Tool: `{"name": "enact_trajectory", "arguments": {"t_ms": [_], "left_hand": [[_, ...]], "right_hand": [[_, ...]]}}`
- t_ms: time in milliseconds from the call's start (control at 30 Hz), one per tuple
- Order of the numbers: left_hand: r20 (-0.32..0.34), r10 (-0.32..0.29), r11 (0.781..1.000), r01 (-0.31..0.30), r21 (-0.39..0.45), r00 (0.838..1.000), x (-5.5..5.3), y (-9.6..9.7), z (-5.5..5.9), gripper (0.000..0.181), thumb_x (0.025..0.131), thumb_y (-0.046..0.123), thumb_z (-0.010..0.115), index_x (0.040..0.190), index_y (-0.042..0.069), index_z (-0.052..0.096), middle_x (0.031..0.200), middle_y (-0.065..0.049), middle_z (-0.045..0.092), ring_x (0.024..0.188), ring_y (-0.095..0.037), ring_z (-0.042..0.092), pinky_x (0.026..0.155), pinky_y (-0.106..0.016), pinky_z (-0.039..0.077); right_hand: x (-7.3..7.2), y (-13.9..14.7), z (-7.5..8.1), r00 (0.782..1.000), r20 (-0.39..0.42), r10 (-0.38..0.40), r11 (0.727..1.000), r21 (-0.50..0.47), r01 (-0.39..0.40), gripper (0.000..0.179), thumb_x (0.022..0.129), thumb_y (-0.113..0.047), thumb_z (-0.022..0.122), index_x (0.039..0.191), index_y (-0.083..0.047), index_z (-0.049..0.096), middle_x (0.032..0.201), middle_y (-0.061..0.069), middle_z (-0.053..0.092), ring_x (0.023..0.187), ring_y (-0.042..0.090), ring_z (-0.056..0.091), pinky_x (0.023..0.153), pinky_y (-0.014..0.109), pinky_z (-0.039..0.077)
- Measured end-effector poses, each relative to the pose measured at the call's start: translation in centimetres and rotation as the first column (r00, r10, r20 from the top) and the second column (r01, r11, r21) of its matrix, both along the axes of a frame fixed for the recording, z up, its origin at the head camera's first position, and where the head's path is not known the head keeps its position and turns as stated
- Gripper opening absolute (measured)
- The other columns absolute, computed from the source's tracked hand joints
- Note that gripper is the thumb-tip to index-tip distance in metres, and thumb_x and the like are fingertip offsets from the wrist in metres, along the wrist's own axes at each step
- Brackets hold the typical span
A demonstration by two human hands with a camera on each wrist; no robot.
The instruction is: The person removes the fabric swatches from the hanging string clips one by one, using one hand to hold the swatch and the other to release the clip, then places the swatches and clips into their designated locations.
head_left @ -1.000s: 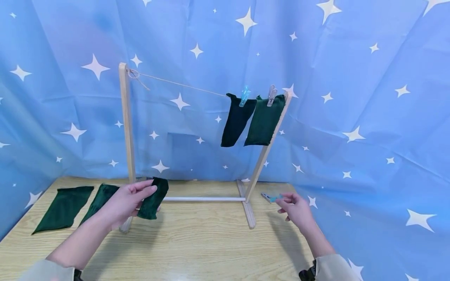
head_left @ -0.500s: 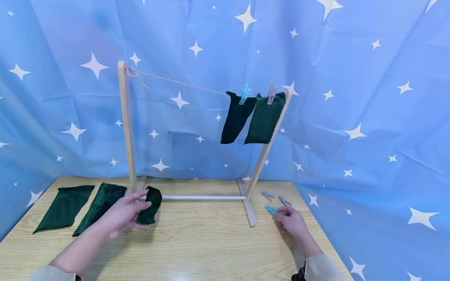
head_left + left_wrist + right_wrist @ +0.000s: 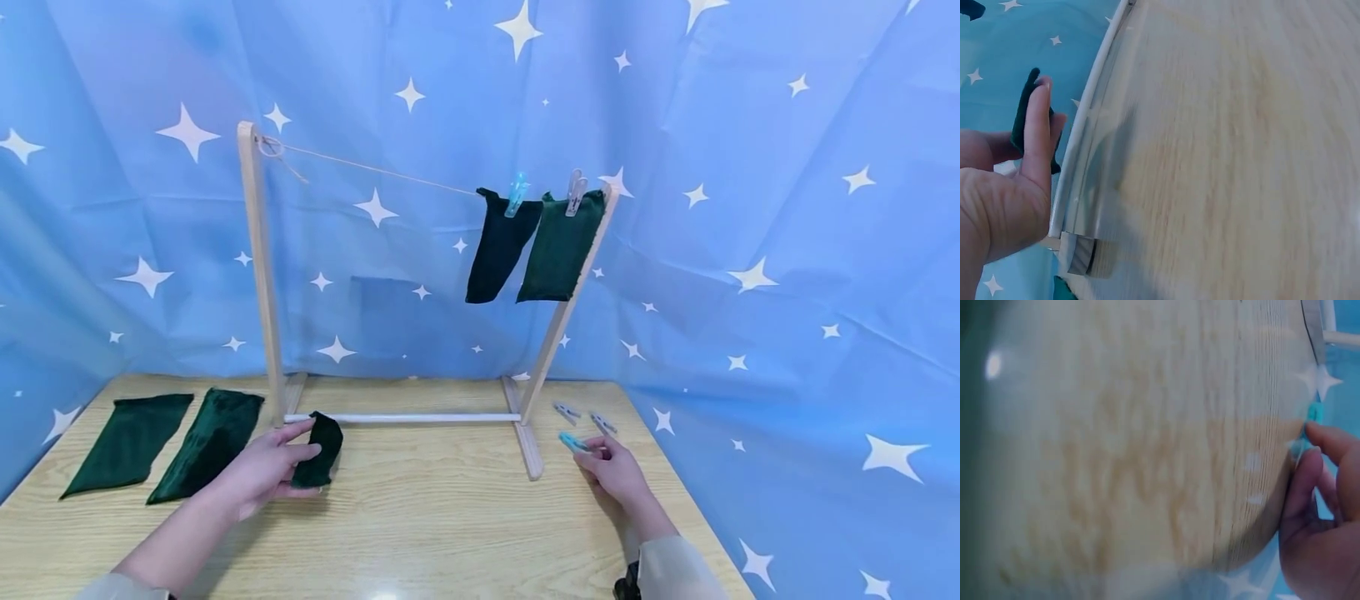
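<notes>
Between the thumb and fingers of my left hand (image 3: 258, 471) is a small dark green cloth (image 3: 317, 454), held upright in front of the rack's left post. The left wrist view shows this cloth (image 3: 1022, 112) edge-on against the fingers. Low over the right side of the table, my right hand (image 3: 617, 475) pinches a teal clothespin (image 3: 573, 442) by one end. Its tip (image 3: 1315, 412) sticks out past the fingertips in the right wrist view. Whether it touches the table I cannot tell. Just beyond lie two grey clothespins, one at left (image 3: 567, 412) and one at right (image 3: 603, 423).
A wooden rack (image 3: 258, 267) carries a string (image 3: 382, 172). From its right end hang a dark cloth (image 3: 501, 250) under a teal clothespin (image 3: 516, 195) and a green cloth (image 3: 562, 250) under a clear one (image 3: 576, 193). Two green cloths (image 3: 131, 442) (image 3: 206, 442) lie flat at left.
Both hands have come lower and a little nearer, the left with the cloth, the right with the teal clothespin. The right hand's shift uncovers the second grey clothespin. The hanging cloths stay put.
</notes>
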State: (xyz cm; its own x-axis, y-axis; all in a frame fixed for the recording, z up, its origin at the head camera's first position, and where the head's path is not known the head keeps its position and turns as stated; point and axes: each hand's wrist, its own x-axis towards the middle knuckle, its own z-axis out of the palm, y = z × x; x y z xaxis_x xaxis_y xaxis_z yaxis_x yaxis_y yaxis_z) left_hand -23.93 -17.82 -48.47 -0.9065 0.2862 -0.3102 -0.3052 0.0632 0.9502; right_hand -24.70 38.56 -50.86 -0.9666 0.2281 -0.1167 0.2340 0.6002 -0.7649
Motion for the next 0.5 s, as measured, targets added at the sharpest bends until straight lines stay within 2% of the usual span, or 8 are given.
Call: {"name": "enact_trajectory", "arguments": {"t_ms": [67,100,133,167,200,333,433,500], "left_hand": [[-0.008,0.007,0.998,-0.008,-0.059,1.000,0.0,0.2,-0.2,0.072,0.115,0.010,0.053,0.174,-0.003,0.014,0.093,-0.027,0.061,0.068,-0.013,0.062,0.088,-0.049,0.069],[-0.013,0.010,0.995,-0.012,-0.094,1.000,0.1,0.3,-0.3,0.071,0.114,0.008,0.053,0.173,-0.004,0.015,0.118,-0.039,0.061,0.076,-0.019,0.067,0.085,-0.048,0.069],[-0.021,0.013,0.990,-0.016,-0.139,1.000,0.1,0.4,-0.4,0.071,0.113,0.006,0.053,0.173,-0.006,0.016,0.143,-0.046,0.049,0.082,-0.025,0.073,0.081,-0.046,0.070],[-0.025,0.016,0.984,-0.020,-0.175,1.000,0.3,0.6,-0.4,0.071,0.113,0.005,0.053,0.172,-0.007,0.016,0.162,-0.048,0.030,0.089,-0.031,0.076,0.078,-0.046,0.070],[-0.035,0.014,0.978,-0.021,-0.208,0.999,0.4,0.7,-0.4,0.073,0.112,0.005,0.054,0.172,-0.007,0.015,0.171,-0.046,0.010,0.093,-0.035,0.078,0.075,-0.045,0.069],[-0.087,0.007,0.933,-0.038,-0.358,0.996,0.8,1.0,-0.1,0.082,0.110,0.008,0.060,0.173,-0.007,0.010,0.172,-0.046,0.009,0.061,-0.028,0.074,0.062,-0.041,0.067],[-0.127,-0.026,0.890,-0.035,-0.454,0.992,1.3,1.1,0.1,0.090,0.108,0.011,0.065,0.172,-0.008,0.006,0.171,-0.045,0.013,0.055,-0.023,0.071,0.056,-0.039,0.064],[-0.140,-0.046,0.860,-0.032,-0.509,0.989,1.5,1.0,0.3,0.091,0.107,0.014,0.067,0.172,-0.010,0.008,0.168,-0.047,0.022,0.053,-0.023,0.070,0.054,-0.038,0.063]], "right_hand": [[0.0,0.0,0.1,1.000,0.002,0.000,1.000,-0.004,0.000,0.040,0.107,-0.027,0.073,0.136,-0.003,0.063,0.096,0.004,0.059,0.077,0.017,0.057,0.061,0.028,0.050],[0.1,-0.1,0.2,1.000,0.003,0.003,1.000,-0.004,-0.003,0.040,0.107,-0.028,0.073,0.136,-0.002,0.063,0.096,0.004,0.059,0.077,0.017,0.057,0.061,0.028,0.051],[0.1,-0.1,0.2,1.000,0.005,0.004,1.000,-0.003,-0.004,0.040,0.107,-0.028,0.073,0.136,-0.003,0.063,0.096,0.004,0.059,0.077,0.017,0.057,0.061,0.028,0.051],[0.1,-0.1,0.2,1.000,0.006,0.005,1.000,-0.004,-0.005,0.039,0.107,-0.028,0.073,0.135,-0.003,0.063,0.096,0.004,0.059,0.077,0.017,0.057,0.062,0.028,0.051],[0.1,0.0,0.2,1.000,0.007,0.007,1.000,-0.003,-0.007,0.039,0.107,-0.028,0.073,0.135,-0.003,0.063,0.096,0.004,0.058,0.077,0.017,0.057,0.062,0.028,0.052],[0.0,0.1,0.1,1.000,0.008,0.004,1.000,-0.003,-0.004,0.038,0.107,-0.029,0.073,0.135,-0.005,0.064,0.095,0.003,0.058,0.078,0.018,0.057,0.062,0.028,0.052],[0.0,0.1,0.1,1.000,0.009,0.001,1.000,0.004,-0.001,0.038,0.108,-0.029,0.072,0.136,-0.004,0.064,0.095,0.003,0.057,0.079,0.018,0.057,0.062,0.029,0.052],[0.0,0.0,0.1,1.000,0.010,-0.001,1.000,0.003,0.001,0.038,0.108,-0.028,0.072,0.136,-0.004,0.064,0.095,0.003,0.057,0.078,0.017,0.057,0.062,0.028,0.052]]}}
